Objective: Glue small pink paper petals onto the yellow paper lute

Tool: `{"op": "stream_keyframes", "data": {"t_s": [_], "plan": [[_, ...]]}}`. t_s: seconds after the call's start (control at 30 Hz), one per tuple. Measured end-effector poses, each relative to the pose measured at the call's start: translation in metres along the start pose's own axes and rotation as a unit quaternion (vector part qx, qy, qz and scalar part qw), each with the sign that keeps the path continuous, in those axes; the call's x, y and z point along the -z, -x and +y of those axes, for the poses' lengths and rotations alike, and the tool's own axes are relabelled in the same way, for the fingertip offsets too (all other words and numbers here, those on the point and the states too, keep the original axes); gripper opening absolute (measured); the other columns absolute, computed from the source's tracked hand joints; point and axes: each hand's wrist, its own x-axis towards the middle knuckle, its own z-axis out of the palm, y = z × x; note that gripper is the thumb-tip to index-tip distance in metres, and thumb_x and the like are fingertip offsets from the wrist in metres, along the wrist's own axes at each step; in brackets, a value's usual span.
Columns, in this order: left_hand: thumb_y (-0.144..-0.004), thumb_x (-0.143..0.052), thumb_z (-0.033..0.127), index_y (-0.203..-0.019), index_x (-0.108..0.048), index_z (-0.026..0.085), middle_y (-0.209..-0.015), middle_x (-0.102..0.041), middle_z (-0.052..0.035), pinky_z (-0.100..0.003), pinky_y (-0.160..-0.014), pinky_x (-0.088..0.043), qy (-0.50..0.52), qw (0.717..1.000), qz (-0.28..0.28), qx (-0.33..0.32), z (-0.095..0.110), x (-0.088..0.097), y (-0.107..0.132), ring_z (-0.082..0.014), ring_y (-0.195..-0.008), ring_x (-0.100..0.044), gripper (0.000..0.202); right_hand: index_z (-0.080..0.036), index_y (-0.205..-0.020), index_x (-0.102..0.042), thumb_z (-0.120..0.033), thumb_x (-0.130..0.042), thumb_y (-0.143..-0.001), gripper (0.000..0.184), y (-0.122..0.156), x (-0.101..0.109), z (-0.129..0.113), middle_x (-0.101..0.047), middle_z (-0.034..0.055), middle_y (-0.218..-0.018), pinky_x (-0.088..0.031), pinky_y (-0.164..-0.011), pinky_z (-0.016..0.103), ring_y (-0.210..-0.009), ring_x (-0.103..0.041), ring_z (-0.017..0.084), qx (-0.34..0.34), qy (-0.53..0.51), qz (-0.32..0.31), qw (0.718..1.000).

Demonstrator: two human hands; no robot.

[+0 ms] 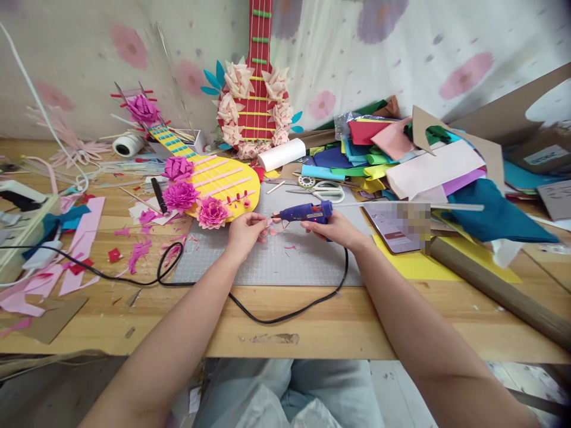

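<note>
My right hand (339, 230) is wrapped round a blue hot glue gun (307, 211) whose nozzle points left at a small pink paper piece (266, 229). My left hand (243, 233) pinches that pink piece just above the grey cutting mat (303, 264). The gun's black cord (285, 312) loops over the table's front edge. Just beyond my left hand lies a yellow paper guitar (223, 178) with magenta paper flowers (181, 195).
A red paper guitar (256, 89) with peach flowers leans on the wall. White scissors (323, 191), a white roll (281, 154) and a heap of coloured sheets (401, 154) lie at the right, beside a phone (388, 226). Pink scraps (80, 244) and a power strip (18, 232) cover the left.
</note>
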Motion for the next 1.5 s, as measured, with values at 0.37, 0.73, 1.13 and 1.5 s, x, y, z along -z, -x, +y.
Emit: {"op": "stream_keyframes", "data": {"t_s": [0.37,0.73,1.13,1.5], "plan": [[-0.065,-0.065,0.018,-0.072,-0.058,0.014,-0.057,-0.058,0.0021,-0.018,-0.037,-0.044,-0.004,1.0,0.014,-0.002,-0.0013,-0.0017,-0.0007,-0.0085,-0.048,-0.054,0.011,-0.016,-0.074,-0.061,-0.059,-0.065,-0.066,0.043,-0.0028,-0.0002,0.0045,-0.049,-0.0027,-0.05,-0.036,-0.046,0.024,-0.047,-0.043,0.009,0.007,0.058,0.014,0.998],[-0.066,-0.066,0.017,-0.072,-0.059,0.014,-0.056,-0.057,0.0024,-0.018,-0.037,-0.043,-0.013,1.0,0.016,0.003,-0.0007,-0.0021,-0.0014,-0.0085,-0.048,-0.053,0.01,-0.017,-0.077,-0.061,-0.059,-0.065,-0.066,0.043,-0.0038,0.0004,0.0071,-0.05,-0.0032,-0.052,-0.036,-0.048,0.024,-0.048,-0.044,0.01,0.007,0.06,0.007,0.998],[-0.066,-0.066,0.019,-0.073,-0.059,0.014,-0.056,-0.058,0.0018,-0.018,-0.039,-0.043,-0.017,1.0,0.012,-0.002,-0.0022,-0.0007,-0.002,-0.0088,-0.049,-0.053,0.011,-0.018,-0.076,-0.061,-0.059,-0.064,-0.068,0.043,-0.0044,0.0014,0.0098,-0.05,-0.0032,-0.053,-0.035,-0.047,0.023,-0.048,-0.042,0.009,0.018,0.066,0.002,0.998],[-0.064,-0.069,0.019,-0.071,-0.06,0.014,-0.055,-0.057,0.0024,-0.018,-0.039,-0.043,-0.013,1.0,0.01,-0.002,-0.0016,-0.0013,-0.0005,-0.0084,-0.048,-0.052,0.012,-0.017,-0.076,-0.061,-0.059,-0.064,-0.068,0.043,-0.0039,0.0002,0.0088,-0.05,-0.003,-0.053,-0.035,-0.046,0.023,-0.047,-0.041,0.008,0.012,0.058,0.011,0.998]]}}
